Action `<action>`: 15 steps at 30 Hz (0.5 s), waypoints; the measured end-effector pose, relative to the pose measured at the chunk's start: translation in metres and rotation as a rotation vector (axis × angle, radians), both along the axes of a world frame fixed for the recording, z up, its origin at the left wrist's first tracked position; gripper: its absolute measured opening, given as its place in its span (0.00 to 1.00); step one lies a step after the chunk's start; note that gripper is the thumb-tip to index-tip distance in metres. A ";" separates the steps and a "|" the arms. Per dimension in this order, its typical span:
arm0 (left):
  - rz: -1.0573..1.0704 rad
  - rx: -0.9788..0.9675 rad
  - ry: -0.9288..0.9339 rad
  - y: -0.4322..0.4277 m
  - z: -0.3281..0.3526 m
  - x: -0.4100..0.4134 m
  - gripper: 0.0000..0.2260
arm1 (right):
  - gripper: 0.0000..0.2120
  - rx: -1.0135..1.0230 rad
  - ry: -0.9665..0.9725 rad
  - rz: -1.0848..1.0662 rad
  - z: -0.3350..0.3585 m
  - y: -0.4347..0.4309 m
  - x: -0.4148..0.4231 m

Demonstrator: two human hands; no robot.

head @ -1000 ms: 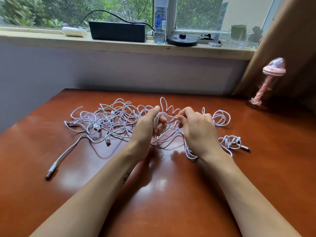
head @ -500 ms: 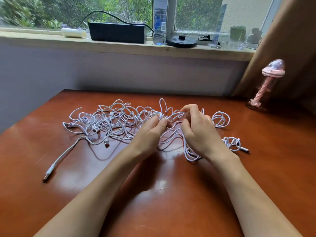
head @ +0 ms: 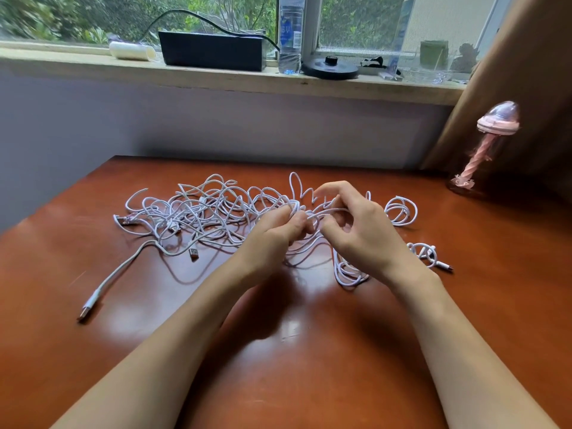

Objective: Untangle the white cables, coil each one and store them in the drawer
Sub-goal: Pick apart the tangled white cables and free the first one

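Both hands pinch strands mid-tangle, left hand (head: 275, 233) and right hand (head: 362, 230), while most white cables (head: 198, 218) sprawl leftward, nearer the left.

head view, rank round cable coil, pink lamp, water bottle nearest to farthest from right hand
1. round cable coil, just right of the right hand
2. pink lamp, far right corner of the table
3. water bottle, back on the windowsill

Partly hidden under right hand (head: 365, 233): white cables (head: 201, 218); bottle (head: 290, 32) top cropped.
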State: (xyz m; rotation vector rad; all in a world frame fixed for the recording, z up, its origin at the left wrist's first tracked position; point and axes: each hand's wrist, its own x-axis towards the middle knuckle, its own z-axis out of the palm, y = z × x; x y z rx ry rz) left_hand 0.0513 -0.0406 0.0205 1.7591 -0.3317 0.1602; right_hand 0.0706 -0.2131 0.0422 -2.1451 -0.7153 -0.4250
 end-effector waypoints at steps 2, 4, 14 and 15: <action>-0.045 -0.072 0.028 -0.002 0.002 -0.002 0.16 | 0.19 0.013 0.048 0.066 0.002 -0.004 0.000; -0.092 -0.173 0.075 -0.006 0.004 -0.004 0.20 | 0.24 0.017 0.105 0.125 0.005 -0.007 -0.002; -0.193 -0.073 0.223 0.000 -0.002 -0.002 0.39 | 0.27 -0.105 0.386 0.289 0.011 -0.016 -0.006; -0.204 -0.059 0.230 0.001 -0.004 -0.001 0.41 | 0.25 -0.117 0.400 0.291 0.011 -0.017 -0.006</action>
